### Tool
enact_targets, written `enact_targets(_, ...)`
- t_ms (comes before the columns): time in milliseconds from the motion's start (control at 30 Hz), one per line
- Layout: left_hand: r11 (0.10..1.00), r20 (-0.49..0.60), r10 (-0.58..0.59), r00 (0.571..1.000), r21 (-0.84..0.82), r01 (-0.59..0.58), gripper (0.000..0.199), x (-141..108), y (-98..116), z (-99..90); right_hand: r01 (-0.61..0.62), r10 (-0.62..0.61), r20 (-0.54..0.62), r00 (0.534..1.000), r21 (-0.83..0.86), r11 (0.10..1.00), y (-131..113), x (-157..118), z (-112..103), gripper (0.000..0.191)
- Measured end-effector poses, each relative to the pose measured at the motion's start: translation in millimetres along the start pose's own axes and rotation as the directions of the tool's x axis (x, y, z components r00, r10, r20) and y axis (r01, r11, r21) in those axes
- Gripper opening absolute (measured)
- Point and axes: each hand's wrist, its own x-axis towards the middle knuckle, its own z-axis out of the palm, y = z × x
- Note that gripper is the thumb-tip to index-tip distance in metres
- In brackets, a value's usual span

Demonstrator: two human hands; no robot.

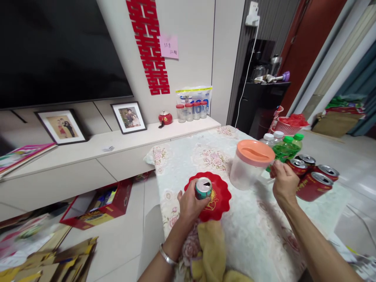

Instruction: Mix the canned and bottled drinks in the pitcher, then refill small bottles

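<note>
My left hand (190, 201) is wrapped round a green drink can (203, 188) with an opened top. The can is over a red scalloped plate (221, 196) with a gold heart design; whether it touches the plate is hidden. My right hand (284, 182) has its fingers curled at the handle side of a clear plastic pitcher (243, 174). An orange lid (255, 152) covers the pitcher, which looks slightly tilted. A yellowish cloth (211, 246) lies in front of the plate.
Several red cans (314, 186) and several bottles (286, 147) with green or white caps stand right of the pitcher on the flowered tablecloth (246, 231). A long cabinet (132, 147) with jars (188, 111) runs behind. Flattened cardboard (67, 262) lies on the floor at left.
</note>
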Motion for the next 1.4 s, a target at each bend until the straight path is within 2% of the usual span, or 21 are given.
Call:
enact_targets(167, 1.000, -0.014, -0.019, 1.000, -0.016, 0.019, 0.059, -3, 3, 0.3, -0.056, 0.058, 0.031, 0.998, -0.076, 0.996, -8, 5, -9, 0.047)
enact_targets(400, 0.999, -0.014, -0.026, 1.000, -0.033, 0.026, 0.061, -6, -6, 5.6, -0.040, 0.052, 0.049, 0.997, -0.226, 0.973, -14, 4, -20, 0.050)
enact_targets(467, 0.999, -0.012, -0.024, 1.000, -0.041, 0.023, 0.062, -6, -8, 6.9, 0.011, -0.018, -0.025, 1.000, -0.270, 0.963, -19, -1, -26, 0.051)
enact_targets(567, 0.999, -0.017, -0.023, 1.000, -0.042, 0.022, 0.063, -7, -9, 9.2, 0.127, -0.178, -0.147, 0.973, -0.300, 0.945, -28, -23, -34, 0.047)
enact_targets(600, 0.999, -0.020, -0.022, 1.000, -0.039, 0.021, 0.065, -7, -9, 10.0, 0.141, -0.180, -0.120, 0.976, -0.279, 0.950, -31, -34, -34, 0.042)
enact_targets(633, 0.999, -0.024, -0.022, 0.999, -0.034, 0.021, 0.067, -7, -10, 10.7, 0.129, -0.143, -0.037, 0.989, -0.243, 0.961, -33, -46, -34, 0.038)
enact_targets(667, 0.999, -0.027, -0.021, 0.999, -0.026, 0.020, 0.068, -8, -10, 11.4, 0.087, -0.066, 0.108, 0.992, -0.204, 0.975, -34, -60, -33, 0.034)
enact_targets(700, 1.000, -0.029, -0.019, 0.999, -0.019, 0.019, 0.069, -8, -11, 12.0, 0.044, 0.011, 0.281, 0.960, -0.190, 0.981, -35, -74, -30, 0.033)
enact_targets(767, 1.000, -0.029, -0.018, 0.999, -0.004, 0.018, 0.069, -9, -12, 12.7, 0.024, 0.112, 0.583, 0.805, -0.221, 0.975, -36, -102, -22, 0.035)
enact_targets(833, 1.000, -0.027, -0.011, 1.000, 0.006, 0.011, 0.067, -9, -12, 13.1, 0.080, 0.171, 0.735, 0.657, -0.293, 0.953, -36, -129, -12, 0.038)
enact_targets(867, 1.000, -0.029, -0.006, 1.000, 0.008, 0.006, 0.066, -9, -12, 13.1, 0.101, 0.205, 0.767, 0.608, -0.330, 0.939, -36, -140, -8, 0.040)
enact_targets(933, 1.000, -0.032, 0.001, 0.999, 0.012, -0.001, 0.066, -10, -12, 13.2, 0.110, 0.266, 0.782, 0.564, -0.390, 0.914, -37, -160, 0, 0.043)
enact_targets(1033, 1.000, -0.035, 0.004, 0.999, 0.016, -0.003, 0.065, -10, -12, 13.1, 0.077, 0.300, 0.766, 0.568, -0.413, 0.908, -38, -179, 9, 0.042)
enact_targets(1133, 1.000, -0.025, -0.005, 1.000, 0.006, 0.005, 0.066, -10, -12, 12.8, 0.056, 0.270, 0.776, 0.571, -0.364, 0.930, -39, -187, 12, 0.038)
enact_targets(1200, 1.000, -0.025, -0.008, 1.000, -0.008, 0.008, 0.066, -10, -12, 12.4, -0.040, 0.247, 0.792, 0.559, -0.271, 0.962, -42, -187, 10, 0.040)
enact_targets(1267, 1.000, -0.024, -0.015, 1.000, -0.020, 0.014, 0.066, -9, -11, 12.1, -0.289, 0.281, 0.788, 0.548, -0.137, 0.947, -46, -184, 4, 0.041)
enact_targets(1333, 0.999, -0.020, -0.016, 1.000, -0.032, 0.016, 0.065, -9, -11, 12.0, -0.589, 0.382, 0.752, 0.537, 0.010, 0.808, -51, -177, -2, 0.039)
enact_targets(1400, 0.999, -0.023, -0.009, 1.000, -0.048, 0.008, 0.064, -9, -12, 12.3, -0.735, 0.481, 0.683, 0.549, 0.121, 0.667, -54, -167, -7, 0.040)
